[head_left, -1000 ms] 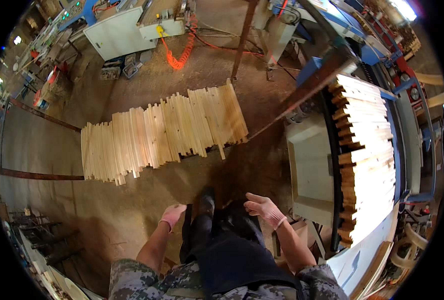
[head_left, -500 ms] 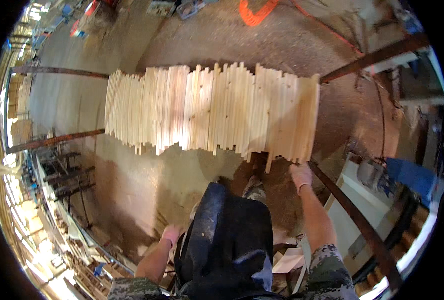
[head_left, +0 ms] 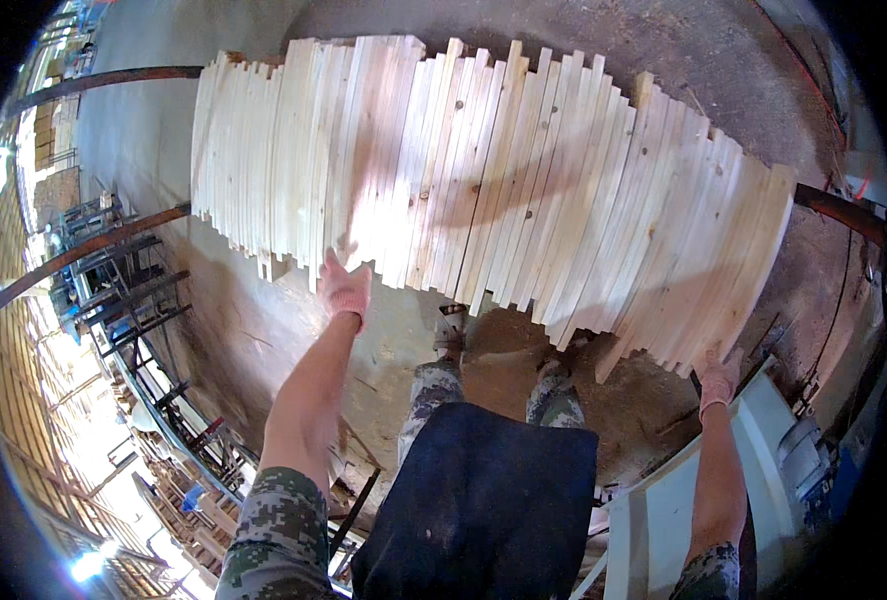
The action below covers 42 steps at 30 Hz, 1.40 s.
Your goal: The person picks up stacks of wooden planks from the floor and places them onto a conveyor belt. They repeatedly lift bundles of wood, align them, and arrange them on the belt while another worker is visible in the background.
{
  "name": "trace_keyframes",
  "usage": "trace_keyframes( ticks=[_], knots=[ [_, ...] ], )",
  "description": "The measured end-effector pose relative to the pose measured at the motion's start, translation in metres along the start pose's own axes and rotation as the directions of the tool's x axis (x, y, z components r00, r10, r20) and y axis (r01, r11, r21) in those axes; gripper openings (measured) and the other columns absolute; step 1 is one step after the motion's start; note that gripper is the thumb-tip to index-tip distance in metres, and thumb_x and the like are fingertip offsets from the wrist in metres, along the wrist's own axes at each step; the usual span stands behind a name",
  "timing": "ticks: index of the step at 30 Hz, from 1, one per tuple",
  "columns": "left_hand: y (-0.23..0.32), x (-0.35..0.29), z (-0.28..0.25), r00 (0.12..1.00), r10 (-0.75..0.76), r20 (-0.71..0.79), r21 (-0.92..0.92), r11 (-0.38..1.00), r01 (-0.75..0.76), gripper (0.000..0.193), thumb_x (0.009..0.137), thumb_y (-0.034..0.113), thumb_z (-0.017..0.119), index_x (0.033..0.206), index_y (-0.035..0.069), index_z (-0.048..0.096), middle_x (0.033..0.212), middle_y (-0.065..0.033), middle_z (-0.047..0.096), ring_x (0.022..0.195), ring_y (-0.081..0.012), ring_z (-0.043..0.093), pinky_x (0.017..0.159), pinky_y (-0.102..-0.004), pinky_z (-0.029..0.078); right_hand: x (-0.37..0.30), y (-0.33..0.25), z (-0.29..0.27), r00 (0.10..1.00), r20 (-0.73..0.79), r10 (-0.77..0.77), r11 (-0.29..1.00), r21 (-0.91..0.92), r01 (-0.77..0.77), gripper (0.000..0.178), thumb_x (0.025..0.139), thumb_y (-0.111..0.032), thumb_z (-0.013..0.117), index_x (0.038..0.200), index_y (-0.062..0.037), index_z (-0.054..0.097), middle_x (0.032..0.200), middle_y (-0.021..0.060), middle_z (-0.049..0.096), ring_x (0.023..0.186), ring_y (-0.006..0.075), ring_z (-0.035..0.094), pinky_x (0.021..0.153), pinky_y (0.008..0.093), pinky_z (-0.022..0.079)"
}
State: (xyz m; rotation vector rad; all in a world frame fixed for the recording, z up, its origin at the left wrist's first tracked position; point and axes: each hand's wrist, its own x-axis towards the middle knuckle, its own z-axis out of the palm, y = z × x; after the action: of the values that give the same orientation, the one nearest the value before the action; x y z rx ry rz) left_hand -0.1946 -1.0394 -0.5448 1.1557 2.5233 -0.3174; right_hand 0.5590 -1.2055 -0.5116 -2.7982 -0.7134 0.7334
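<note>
A long row of pale wooden slats [head_left: 524, 190] lies side by side across two dark metal rails, their near ends uneven. My left hand [head_left: 346, 290], in a pale pink glove, is at the near ends of the slats left of the middle. Its fingers are apart and reach onto the wood, holding nothing. My right hand [head_left: 719, 380], gloved alike, touches the near ends at the row's right end, with its fingers spread; its palm side is hidden.
The dark rails [head_left: 104, 240] stick out on the left, and one shows past the slats' right end. A pale panel [head_left: 704, 510] stands beside my right arm. Metal frames [head_left: 124, 290] and stacked timber are at the left. My feet are on the brown floor below the slats.
My left hand has come up from beside my body to the slats' near ends. The row appears larger and closer, and my right hand stays at its right end.
</note>
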Motion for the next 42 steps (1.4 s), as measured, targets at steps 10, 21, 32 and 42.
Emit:
trace_keyframes(
  ticks=[10, 21, 32, 42],
  knots=[
    [-0.019, 0.053, -0.001, 0.99, 0.133, -0.049, 0.12, 0.985, -0.126, 0.053, 0.09, 0.041, 0.078, 0.129, 0.014, 0.055, 0.123, -0.0149, 0.067, 0.116, -0.0352, 0.069, 0.1, -0.0519, 0.053, -0.081, -0.055, 0.037, 0.956, 0.275, -0.098, 0.894, 0.447, -0.037, 0.035, 0.105, -0.027, 0.068, 0.126, 0.0008, 0.07, 0.109, 0.0084, 0.074, 0.092, 0.0225, 0.067, 0.079, 0.0413, 0.054],
    [-0.039, 0.04, -0.012, 0.972, 0.228, -0.054, -0.186, 0.954, -0.234, 0.045, 0.086, 0.013, 0.083, 0.126, 0.016, 0.063, 0.125, -0.0124, 0.065, 0.114, -0.0345, 0.069, 0.1, -0.0491, 0.054, -0.324, -0.332, 0.236, 0.716, 0.62, -0.321, 0.927, 0.359, 0.105, 0.03, 0.102, -0.027, 0.071, 0.119, -0.0017, 0.074, 0.1, 0.0077, 0.074, 0.093, 0.0113, 0.067, 0.08, 0.0305, 0.053],
    [-0.233, -0.125, 0.017, 0.846, 0.232, 0.479, -0.623, 0.769, 0.142, 0.052, 0.095, 0.021, 0.077, 0.14, 0.001, 0.062, 0.127, -0.0153, 0.07, 0.115, -0.0252, 0.066, 0.103, -0.0394, 0.052, -0.4, -0.503, 0.419, 0.53, 0.744, -0.406, 0.911, 0.379, 0.165, 0.088, 0.094, -0.038, 0.08, 0.154, 0.0086, 0.037, 0.144, 0.0248, 0.063, 0.124, 0.0291, 0.068, 0.102, 0.0376, 0.056],
    [-0.411, -0.306, 0.077, 0.26, -0.124, 0.958, -0.192, 0.401, 0.896, 0.048, 0.104, 0.033, 0.067, 0.141, 0.006, 0.058, 0.132, -0.0122, 0.073, 0.103, -0.023, 0.073, 0.086, -0.0405, 0.06, -0.384, -0.487, 0.392, 0.617, 0.715, -0.33, 0.875, 0.477, -0.085, 0.015, 0.091, -0.014, 0.077, 0.089, -0.0053, 0.065, 0.077, -0.0013, 0.059, 0.066, 0.0108, 0.053, 0.061, 0.0291, 0.048]
  ],
)
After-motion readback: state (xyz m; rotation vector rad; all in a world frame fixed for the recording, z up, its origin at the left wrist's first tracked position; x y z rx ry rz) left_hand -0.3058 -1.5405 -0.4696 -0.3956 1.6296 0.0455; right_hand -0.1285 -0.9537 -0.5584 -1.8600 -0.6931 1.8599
